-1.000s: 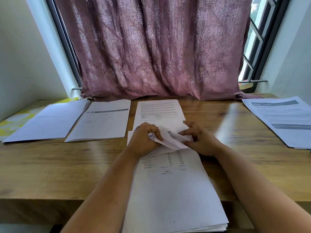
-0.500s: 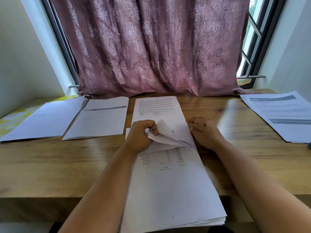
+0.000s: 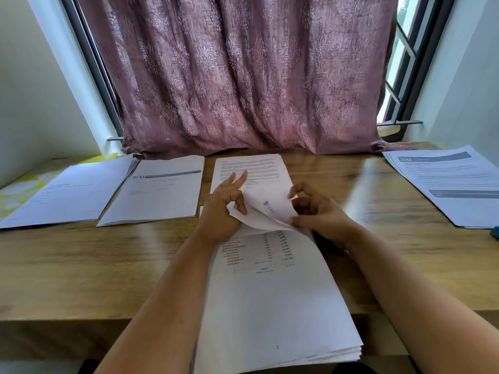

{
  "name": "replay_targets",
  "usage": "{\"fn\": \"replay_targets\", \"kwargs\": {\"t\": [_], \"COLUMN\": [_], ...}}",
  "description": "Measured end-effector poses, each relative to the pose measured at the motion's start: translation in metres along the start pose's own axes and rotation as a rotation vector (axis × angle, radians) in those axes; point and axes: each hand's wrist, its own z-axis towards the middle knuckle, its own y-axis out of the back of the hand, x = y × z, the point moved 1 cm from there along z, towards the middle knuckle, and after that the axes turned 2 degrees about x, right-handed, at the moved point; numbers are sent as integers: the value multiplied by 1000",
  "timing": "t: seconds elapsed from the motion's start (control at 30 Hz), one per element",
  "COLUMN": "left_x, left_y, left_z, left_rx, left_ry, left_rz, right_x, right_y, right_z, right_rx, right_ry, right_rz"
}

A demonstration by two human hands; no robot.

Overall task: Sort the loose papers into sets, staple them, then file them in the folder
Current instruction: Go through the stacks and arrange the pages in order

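A thick stack of loose white papers (image 3: 275,306) lies in front of me and hangs over the near table edge, its top sheet printed with a table of figures. The far corners of a few upper sheets (image 3: 267,209) are folded back toward me. My left hand (image 3: 222,209) pinches those lifted corners with its thumb, the other fingers spread upward. My right hand (image 3: 316,211) pinches the same corners from the right side. A text page (image 3: 248,166) lies just beyond the hands.
Two sorted paper sets (image 3: 73,193) (image 3: 159,190) lie at the left on the wooden table (image 3: 81,265), above a yellow-green folder (image 3: 19,187). Another paper set (image 3: 448,182) lies at the right. A mauve curtain (image 3: 243,76) hangs behind.
My right hand came back onto the folded corners after letting go. My left hand's fingers have opened upward, and the corners are lifted higher.
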Motion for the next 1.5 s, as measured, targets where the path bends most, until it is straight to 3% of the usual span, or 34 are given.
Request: {"fn": "replay_targets", "kwargs": {"t": [0.07,0.1,0.13,0.2,0.27,0.43,0.53,0.63,0.7,0.8,0.9,1.0,1.1,1.23,1.3,1.4,1.43,1.5], "left_x": [-4,-3,-2,-2,-2,-6,-6,-5,-4,-6,-7,-14,-17,-10,-8,-10,-10,-7], "left_y": [0,-1,-1,0,1,0,0,0,0,0,0,0,0,4,2,1,1,0], "left_z": [-2,-2,-2,-2,-2,-2,-2,-3,-1,1,3,3,1,1,-1,-3,-3,-4], "left_rx": [27,53,73,98,113,102,86,77,39,-21,-69,-1,33,-14,-6,-40,-52,-55], "left_ry": [51,75,91,117,116,115,89,55,47,65,63,96,71,56,51,18,11,-29], "left_rz": [-66,-65,-53,-33,-27,-16,-4,-34,-68,-128,-124,-231,-185,-196,-156,-83,-95,-112], "right_x": [6,7,4,-2,-8,-10,-10,-6,-5,-6,-8,-2,0,18,34,43,42,43], "right_y": [2,4,6,11,12,6,3,0,2,4,4,10,16,33,42,42,43,46], "right_z": [-1,-1,1,4,6,8,7,3,1,1,5,5,1,-6,-13,-26,-28,-29], "right_rx": [-69,-143,-237,-345,-243,-30,-41,-91,-143,-245,-343,-533,-547,-831,-720,-275,-234,-390], "right_ry": [-106,-127,-144,-131,-150,-274,-172,-2,-26,-103,-62,-49,-45,132,19,-507,-584,-495], "right_rz": [352,399,277,-308,-748,-1089,-944,-628,-491,-526,-416,-351,-212,-254,-322,-487,-544,-626]}}
